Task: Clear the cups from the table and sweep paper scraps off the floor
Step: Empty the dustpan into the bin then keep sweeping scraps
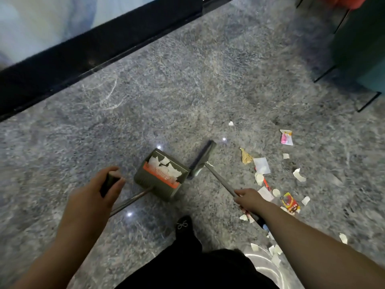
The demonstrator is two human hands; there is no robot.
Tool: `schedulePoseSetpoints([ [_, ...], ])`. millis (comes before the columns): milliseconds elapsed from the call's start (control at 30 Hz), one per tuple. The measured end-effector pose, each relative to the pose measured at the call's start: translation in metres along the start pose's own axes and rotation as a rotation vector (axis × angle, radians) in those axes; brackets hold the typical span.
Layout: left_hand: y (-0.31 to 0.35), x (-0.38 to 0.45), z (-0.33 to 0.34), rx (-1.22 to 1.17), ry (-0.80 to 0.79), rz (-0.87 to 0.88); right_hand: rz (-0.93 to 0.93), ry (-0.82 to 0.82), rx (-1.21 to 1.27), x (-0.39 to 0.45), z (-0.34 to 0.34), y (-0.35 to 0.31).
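Grey speckled polished stone floor fills the view, bordered at the upper left by a black plinth and at the right by a teal cabinet on black metal legs. I stand over it, one black shoe forward.

My left hand clenches the black grip of the olive-green long-handled dustpan, whose mouth with orange comb teeth already holds white paper scraps. My right hand grasps the metal shaft of the grey flat-headed broom, its head resting just beside the pan's right edge.

Remaining litter lies to the right of the broom, well apart from the pan.

Hazards, as I judge them:
- A fast stroke may scatter the light scraps across the smooth stone.
- Tilting the pan forward may spill its load.
- Scraps near my right forearm may be trodden on.

Count:
- Dustpans: one. Brooms: one.
- Coloured wrappers: three, namely the pink-and-white packet, the crumpled tan wrapper and the red-and-yellow packet.
- Loose white scraps: roughly fifteen; exact total unclear.
- Cups: none in view.
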State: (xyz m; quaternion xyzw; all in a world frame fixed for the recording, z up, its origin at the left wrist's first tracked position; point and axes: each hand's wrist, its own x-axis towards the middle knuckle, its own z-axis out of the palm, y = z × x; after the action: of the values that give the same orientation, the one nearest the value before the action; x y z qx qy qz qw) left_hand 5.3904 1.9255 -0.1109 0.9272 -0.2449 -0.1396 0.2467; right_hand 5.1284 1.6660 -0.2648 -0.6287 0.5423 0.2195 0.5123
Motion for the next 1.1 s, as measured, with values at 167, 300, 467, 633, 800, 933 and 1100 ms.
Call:
schedulePoseSetpoints([
  [167, -0.01, 0.037, -0.008, 0.073, -0.011, 0.037, 0.021, 0.04, 0.011, 0.016, 0.01, -0.008],
  [300, -0.004, 0.05, 0.0, 0.093, -0.051, 0.073, 0.08, 0.097, 0.13, 0.011, 0.005, 0.004],
  [467, 0.016, 0.061, 0.013, 0.109, -0.095, 0.148, 0.183, 0.155, 0.236, -0.014, -0.005, 0.033],
  [633, 0.031, 0.07, 0.028, 0.036, -0.214, 0.182, 0.275, 0.191, 0.293, -0.031, -0.013, 0.059],
  [800, 0.052, 0.077, 0.042, 0.041, -0.273, 0.228, 0.274, 0.247, 0.369, -0.043, -0.014, 0.076],
  [933, 0.071, 0.077, 0.049, 0.083, -0.281, 0.264, 0.23, 0.311, 0.454, -0.047, -0.016, 0.083],
  [1100, 0.097, 0.085, 0.063, 0.034, -0.331, 0.248, 0.178, 0.345, 0.41, -0.028, -0.051, 0.071],
])
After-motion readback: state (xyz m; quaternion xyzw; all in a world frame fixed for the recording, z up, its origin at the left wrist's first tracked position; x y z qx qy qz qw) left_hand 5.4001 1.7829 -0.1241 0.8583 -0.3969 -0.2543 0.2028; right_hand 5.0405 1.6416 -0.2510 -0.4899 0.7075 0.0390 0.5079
